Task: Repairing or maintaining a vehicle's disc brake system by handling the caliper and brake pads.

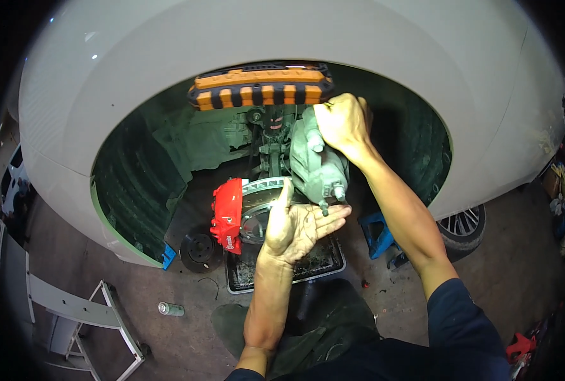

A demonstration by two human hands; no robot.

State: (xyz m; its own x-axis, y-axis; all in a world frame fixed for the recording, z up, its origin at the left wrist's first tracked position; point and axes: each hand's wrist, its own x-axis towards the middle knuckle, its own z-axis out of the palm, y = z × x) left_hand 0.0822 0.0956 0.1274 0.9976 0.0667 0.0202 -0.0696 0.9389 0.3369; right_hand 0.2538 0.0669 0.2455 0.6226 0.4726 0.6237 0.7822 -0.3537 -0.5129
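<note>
My right hand is closed around the upper part of a grey, worn brake caliper, which hangs in the wheel arch with its bolts and fittings pointing down. Just beneath it, my left hand lies open, palm up and fingers stretched. I cannot tell whether the left fingers touch the caliper's lower end. To the left of that hand, a red brake caliper sits over the edge of a shiny brake disc; my left hand hides part of the disc.
An orange and black work light sits at the arch's top, under the white fender. Below are a black tray, an old disc, a blue stand and a wheel. A can and white frame are left.
</note>
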